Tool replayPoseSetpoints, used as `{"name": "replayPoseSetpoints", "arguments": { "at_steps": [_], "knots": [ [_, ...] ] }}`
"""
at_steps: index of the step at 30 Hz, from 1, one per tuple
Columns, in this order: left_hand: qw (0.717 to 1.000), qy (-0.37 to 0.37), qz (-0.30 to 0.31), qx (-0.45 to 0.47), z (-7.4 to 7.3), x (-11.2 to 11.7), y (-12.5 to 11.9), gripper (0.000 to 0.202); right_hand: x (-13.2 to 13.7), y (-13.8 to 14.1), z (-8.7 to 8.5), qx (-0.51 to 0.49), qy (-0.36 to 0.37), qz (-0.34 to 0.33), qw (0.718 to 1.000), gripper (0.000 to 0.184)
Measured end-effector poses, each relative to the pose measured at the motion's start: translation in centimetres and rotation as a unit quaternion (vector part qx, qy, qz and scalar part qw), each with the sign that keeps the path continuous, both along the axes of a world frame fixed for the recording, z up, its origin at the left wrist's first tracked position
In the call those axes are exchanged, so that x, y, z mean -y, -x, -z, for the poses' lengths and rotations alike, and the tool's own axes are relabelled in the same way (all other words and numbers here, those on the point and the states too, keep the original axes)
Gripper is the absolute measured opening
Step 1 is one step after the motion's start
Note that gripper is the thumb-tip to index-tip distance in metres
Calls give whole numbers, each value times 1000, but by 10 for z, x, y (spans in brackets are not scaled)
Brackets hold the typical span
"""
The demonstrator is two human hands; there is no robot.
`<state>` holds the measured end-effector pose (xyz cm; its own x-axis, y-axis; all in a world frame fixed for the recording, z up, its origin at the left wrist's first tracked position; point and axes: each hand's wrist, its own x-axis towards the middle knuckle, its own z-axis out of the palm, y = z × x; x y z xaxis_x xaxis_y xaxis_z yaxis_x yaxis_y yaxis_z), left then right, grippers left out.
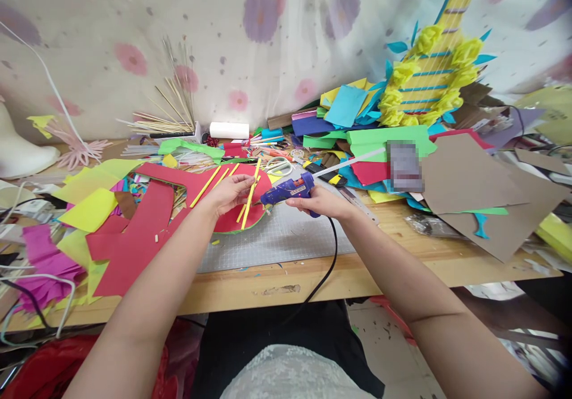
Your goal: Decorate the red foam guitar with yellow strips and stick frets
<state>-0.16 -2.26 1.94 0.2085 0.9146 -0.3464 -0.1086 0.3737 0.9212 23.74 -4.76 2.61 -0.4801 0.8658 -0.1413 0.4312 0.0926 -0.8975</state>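
My left hand (233,192) is over a red guitar-shaped cutout (227,223), its thumb and fingers pinched on a thin yellow strip (248,205). Other yellow strips (206,188) lie slanted across the red surface to the left of that hand. In my right hand (320,201) is a blue glue gun (286,190), gripped by its handle. Its nozzle points left, close to the yellow strip; whether it touches is too small to tell. A long whitish glue stick (349,163) sticks out of the gun's back, and a black cord (334,250) hangs from its handle.
A grey cutting mat (281,241) lies beneath the cutout. Scissors (277,166) and a yellow-black cutter (328,174) lie behind the gun. Red and yellow sheets (92,208) pile up left, brown cardboard (478,175) right. A yellow flowered paper guitar (426,80) leans at the back.
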Motion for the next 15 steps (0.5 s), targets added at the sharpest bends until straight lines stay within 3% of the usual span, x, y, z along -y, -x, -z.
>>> {"name": "replayPoseSetpoints", "arguments": {
  "at_steps": [3, 7, 11, 15],
  "knots": [
    [999, -18, -38, -21, -8, -2, 10, 29, -5, -11, 9, -46, -26, 20, 998, 41],
    [992, -65, -65, -91, -22, -4, 31, 29, -15, -33, 36, -44, -81, 209, 973, 41],
    [967, -102, -26, -230, -29, -7, 42, 24, -24, -49, 67, 65, -133, 331, 932, 46],
    [929, -127, 30, -345, -20, -20, 40, 19, -27, -51, 81, 160, -136, 361, 909, 50]
  ]
}}
